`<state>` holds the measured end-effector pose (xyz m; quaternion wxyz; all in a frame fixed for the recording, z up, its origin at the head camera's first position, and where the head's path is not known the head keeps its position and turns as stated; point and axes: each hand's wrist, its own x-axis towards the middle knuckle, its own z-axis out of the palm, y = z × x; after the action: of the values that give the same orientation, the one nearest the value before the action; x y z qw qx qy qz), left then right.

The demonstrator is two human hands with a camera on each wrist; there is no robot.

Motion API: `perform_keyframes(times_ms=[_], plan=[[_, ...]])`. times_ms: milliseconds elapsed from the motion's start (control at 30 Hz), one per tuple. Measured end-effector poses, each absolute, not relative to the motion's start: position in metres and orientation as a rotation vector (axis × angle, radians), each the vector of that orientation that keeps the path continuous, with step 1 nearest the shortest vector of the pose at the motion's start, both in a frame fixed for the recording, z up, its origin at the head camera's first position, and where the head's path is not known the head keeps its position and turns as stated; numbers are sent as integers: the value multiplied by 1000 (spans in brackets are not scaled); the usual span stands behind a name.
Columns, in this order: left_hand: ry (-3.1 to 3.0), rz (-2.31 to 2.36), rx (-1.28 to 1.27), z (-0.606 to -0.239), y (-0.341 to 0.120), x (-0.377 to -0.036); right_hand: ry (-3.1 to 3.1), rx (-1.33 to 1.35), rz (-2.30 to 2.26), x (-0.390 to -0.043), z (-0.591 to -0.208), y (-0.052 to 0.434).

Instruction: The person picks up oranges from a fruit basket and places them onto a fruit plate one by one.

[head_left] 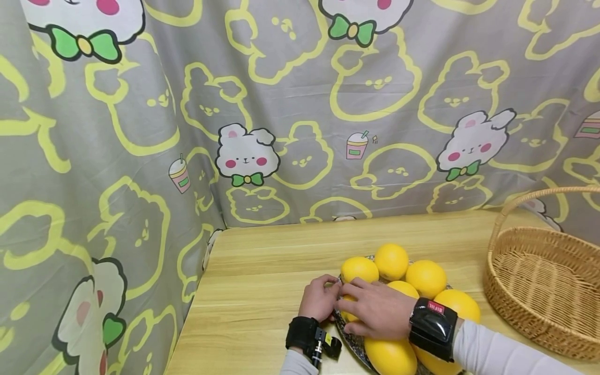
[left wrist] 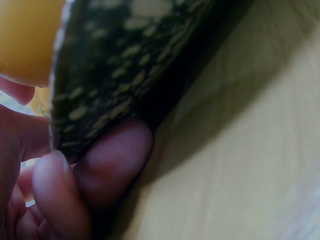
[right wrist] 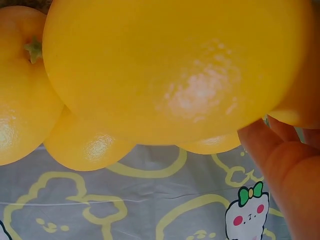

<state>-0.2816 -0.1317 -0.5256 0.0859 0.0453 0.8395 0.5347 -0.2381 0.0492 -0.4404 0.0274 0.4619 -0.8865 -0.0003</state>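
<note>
Left hand (head_left: 320, 298) sits at the left rim of the dark patterned plate (head_left: 349, 341), fingers curled at that rim; in the left wrist view I see two fingertips (left wrist: 115, 160) tucked under the plate's speckled edge (left wrist: 115, 65), so I read it as gripping the rim. Right hand (head_left: 375, 308) lies over the heap of yellow citrus fruits (head_left: 392, 261), palm down, covering one fruit (head_left: 349, 307), of which only a sliver shows between the two hands. I cannot tell whether its fingers close on that fruit or merely rest there. Right wrist view: one large fruit (right wrist: 175, 70) fills most of the picture, a stemmed neighbour (right wrist: 22, 90) is cut off at left, and only a finger (right wrist: 280, 170) shows. Plate surface is almost wholly hidden by fruit and cut off by the bottom edge. Plate stands on the wooden bench (head_left: 262, 291), with a wicker basket (head_left: 539, 286), cropped at right, well apart from it.
</note>
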Motion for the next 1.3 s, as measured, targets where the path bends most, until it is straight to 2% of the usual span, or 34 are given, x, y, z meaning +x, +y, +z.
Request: perform_keyframes(times_ms=[1300], plan=[[2506, 1597, 154, -525, -131, -282, -2747, 1427, 27, -239, -441, 51]])
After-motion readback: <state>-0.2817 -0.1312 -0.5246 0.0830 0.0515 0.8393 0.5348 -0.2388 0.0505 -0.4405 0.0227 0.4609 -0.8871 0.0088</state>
